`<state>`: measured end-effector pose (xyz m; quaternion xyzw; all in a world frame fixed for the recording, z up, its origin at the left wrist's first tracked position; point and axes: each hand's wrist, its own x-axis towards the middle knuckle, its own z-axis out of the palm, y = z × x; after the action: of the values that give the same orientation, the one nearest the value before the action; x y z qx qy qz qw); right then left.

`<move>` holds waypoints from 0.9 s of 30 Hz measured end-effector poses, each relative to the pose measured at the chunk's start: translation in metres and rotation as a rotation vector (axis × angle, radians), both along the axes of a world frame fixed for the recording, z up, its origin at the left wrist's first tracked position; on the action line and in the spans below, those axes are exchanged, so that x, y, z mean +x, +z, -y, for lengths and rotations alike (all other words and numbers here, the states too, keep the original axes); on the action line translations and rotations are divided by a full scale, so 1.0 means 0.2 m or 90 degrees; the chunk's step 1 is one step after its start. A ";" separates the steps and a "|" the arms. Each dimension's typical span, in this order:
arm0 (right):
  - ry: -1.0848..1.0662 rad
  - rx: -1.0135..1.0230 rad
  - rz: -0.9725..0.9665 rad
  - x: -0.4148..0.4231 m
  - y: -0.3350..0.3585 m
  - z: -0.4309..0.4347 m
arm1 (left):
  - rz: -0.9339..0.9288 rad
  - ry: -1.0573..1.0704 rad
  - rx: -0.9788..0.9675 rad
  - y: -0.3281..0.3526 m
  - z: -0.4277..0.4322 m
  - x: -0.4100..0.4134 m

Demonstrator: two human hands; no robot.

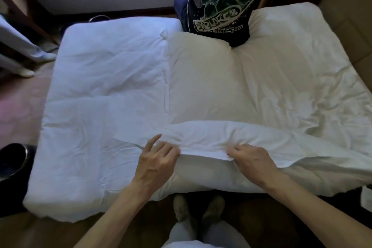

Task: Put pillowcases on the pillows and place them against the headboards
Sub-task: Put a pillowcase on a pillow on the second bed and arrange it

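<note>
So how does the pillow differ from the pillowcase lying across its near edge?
The pillow is plump and creamy; the pillowcase is thin, flat and cooler white. The pillow lies smooth on the bed; the pillowcase is creased, its edge gripped by the right hand. Both are plain pale fabric.

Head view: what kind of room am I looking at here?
Most likely a bedroom, maybe a hotel room: a white duvet spread wide, a plump pillow lying on it, and a pillowcase at the near edge.

dim room | cool light from left, warmer right | soft focus | wide-angle edges bowed, corners dark
</note>
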<state>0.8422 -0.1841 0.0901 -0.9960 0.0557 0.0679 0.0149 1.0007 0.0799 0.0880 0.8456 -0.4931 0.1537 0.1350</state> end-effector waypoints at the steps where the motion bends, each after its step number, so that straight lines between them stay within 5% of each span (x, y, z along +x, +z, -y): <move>1: 0.015 0.018 -0.033 0.00 0.00 0.00 | -0.003 0.004 -0.005 0.01 0.01 -0.01; 5: -0.009 0.127 -0.156 0.03 0.05 0.04 | -0.011 0.038 0.035 0.03 0.04 -0.03; 8: -0.081 0.220 -0.211 0.06 0.12 0.11 | -0.033 0.081 0.190 0.08 0.11 0.05; 11: -0.147 0.164 -0.158 0.07 0.13 0.11 | -0.036 0.067 0.288 0.13 0.20 0.14; 16: -0.278 0.146 -0.033 0.20 0.09 0.09 | -0.047 -0.090 0.154 0.09 0.32 0.03; 18: -0.288 0.148 -0.037 0.24 0.08 0.10 | -0.088 -0.136 0.217 0.03 0.33 -0.03; 24: -0.323 0.209 -0.074 0.25 0.10 0.14 | -0.131 -0.031 0.214 -0.09 0.36 -0.02; 27: -0.287 0.073 0.018 0.17 0.11 0.16 | -0.117 -0.030 0.122 -0.15 0.35 -0.01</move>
<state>0.8754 -0.2155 0.1120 -0.9567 0.2728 0.0517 0.0871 0.9984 0.0097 0.0574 0.8534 -0.5106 0.0249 0.1017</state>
